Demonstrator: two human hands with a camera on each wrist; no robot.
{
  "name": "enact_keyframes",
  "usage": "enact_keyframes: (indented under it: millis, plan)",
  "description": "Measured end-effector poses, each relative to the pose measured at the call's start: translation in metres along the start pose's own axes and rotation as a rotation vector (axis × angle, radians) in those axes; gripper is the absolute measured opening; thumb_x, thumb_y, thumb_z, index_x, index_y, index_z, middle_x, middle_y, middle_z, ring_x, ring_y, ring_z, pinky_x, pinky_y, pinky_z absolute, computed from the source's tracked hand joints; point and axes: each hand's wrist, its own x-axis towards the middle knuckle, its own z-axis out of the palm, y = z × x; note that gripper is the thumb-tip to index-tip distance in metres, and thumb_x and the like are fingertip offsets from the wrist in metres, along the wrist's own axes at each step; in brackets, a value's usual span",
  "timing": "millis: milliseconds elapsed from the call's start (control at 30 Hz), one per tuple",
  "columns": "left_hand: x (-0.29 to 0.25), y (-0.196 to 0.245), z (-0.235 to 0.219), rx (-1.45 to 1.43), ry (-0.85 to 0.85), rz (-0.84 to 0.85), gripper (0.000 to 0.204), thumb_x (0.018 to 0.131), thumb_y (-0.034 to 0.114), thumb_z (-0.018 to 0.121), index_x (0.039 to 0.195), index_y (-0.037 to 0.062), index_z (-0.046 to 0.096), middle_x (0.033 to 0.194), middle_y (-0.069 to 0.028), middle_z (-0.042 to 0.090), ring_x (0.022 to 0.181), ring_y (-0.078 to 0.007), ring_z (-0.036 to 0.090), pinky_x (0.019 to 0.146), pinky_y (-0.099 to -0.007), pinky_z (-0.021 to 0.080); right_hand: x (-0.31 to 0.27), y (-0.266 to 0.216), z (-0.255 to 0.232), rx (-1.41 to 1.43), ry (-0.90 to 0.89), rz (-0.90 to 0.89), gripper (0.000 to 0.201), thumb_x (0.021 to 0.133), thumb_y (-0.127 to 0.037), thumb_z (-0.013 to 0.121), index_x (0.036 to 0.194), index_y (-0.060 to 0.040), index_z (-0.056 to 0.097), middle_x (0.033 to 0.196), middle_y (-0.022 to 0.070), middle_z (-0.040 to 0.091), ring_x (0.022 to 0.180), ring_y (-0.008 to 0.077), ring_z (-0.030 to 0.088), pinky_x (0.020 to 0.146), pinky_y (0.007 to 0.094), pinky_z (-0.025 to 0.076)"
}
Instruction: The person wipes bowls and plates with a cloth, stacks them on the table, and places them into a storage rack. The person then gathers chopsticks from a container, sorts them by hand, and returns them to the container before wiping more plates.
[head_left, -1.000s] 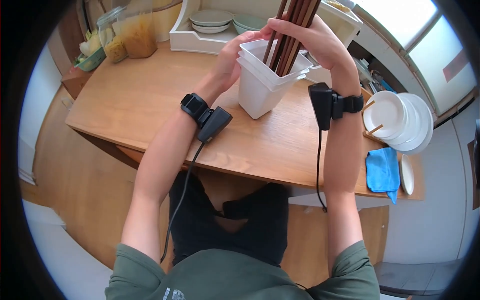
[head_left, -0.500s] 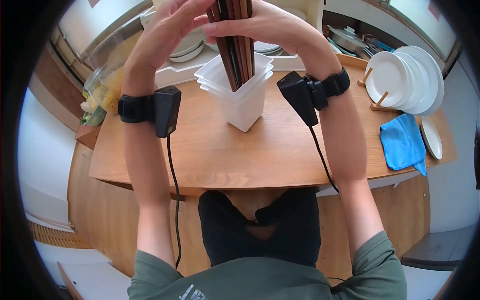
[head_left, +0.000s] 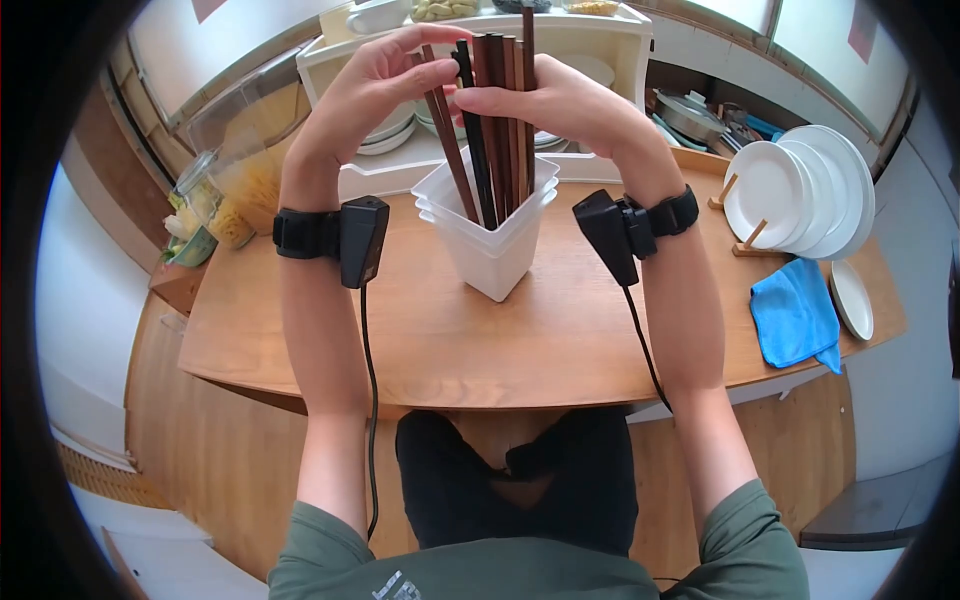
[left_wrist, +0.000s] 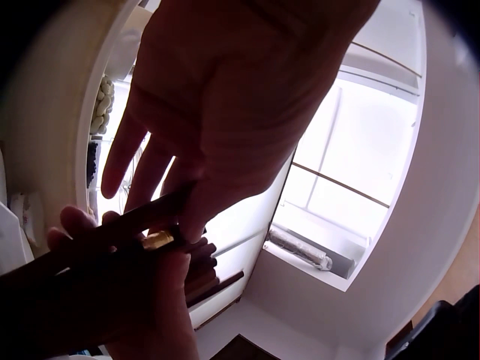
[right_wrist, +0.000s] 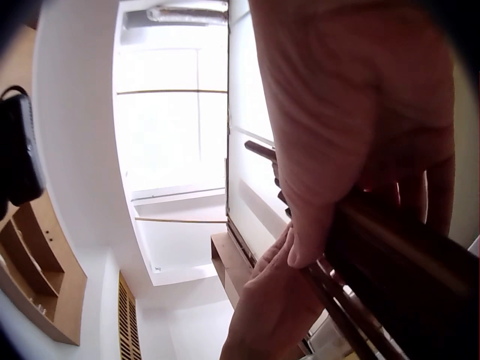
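A bundle of dark wooden chopsticks (head_left: 505,150) stands in a stack of nested white plastic containers (head_left: 490,262) on the wooden table. My right hand (head_left: 585,105) grips the bundle near the upper ends, its thumb across the front. At the bundle's left edge, my left hand (head_left: 350,95) pinches a brown chopstick (head_left: 452,140), which leans away from the others, between thumb and fingers. In the left wrist view, that chopstick (left_wrist: 142,217) crosses under my thumb. The right wrist view shows my right thumb lying along the dark sticks (right_wrist: 397,262), my left fingers close by.
A shelf (head_left: 590,45) with stacked dishes is behind the containers. White plates (head_left: 765,195) stand in a wooden rack at right, with a blue cloth (head_left: 795,312) and a small white dish (head_left: 852,300) in front. Pasta jars (head_left: 230,225) are at left.
My left hand has come to the bundle's left edge and one brown chopstick now slants apart from the rest. The head view has shifted; the right hand still grips the bundle.
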Motion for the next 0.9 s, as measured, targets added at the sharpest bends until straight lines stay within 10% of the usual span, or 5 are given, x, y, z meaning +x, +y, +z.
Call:
enact_keyframes:
  millis: [433,900]
  plan:
    - [-0.01,0.002,-0.006,-0.06,-0.036,-0.117,0.055,0.09,0.034,0.06,0.134,0.0063,0.042,0.118,-0.016,0.061,0.105,-0.0186,0.062,0.089,-0.0307,0.051,-0.006,0.016,-0.031,-0.072,0.026,0.107,0.044,0.074,-0.05,0.074,0.093,-0.0105,0.071,0.075,-0.0002,0.064,0.064,0.0083,0.052,0.052,0.0227,0.035]
    - [0.003,-0.044,0.007,-0.147,0.15,-0.289,0.066,0.087,0.035,0.065,0.134,-0.0007,0.036,0.114,-0.0164,0.06,0.105,-0.0187,0.059,0.087,-0.0306,0.052,-0.008,0.018,-0.035,-0.092,0.003,0.174,0.045,0.075,-0.044,0.075,0.105,-0.0121,0.068,0.089,0.0025,0.067,0.084,0.0126,0.062,0.07,0.0247,0.046]
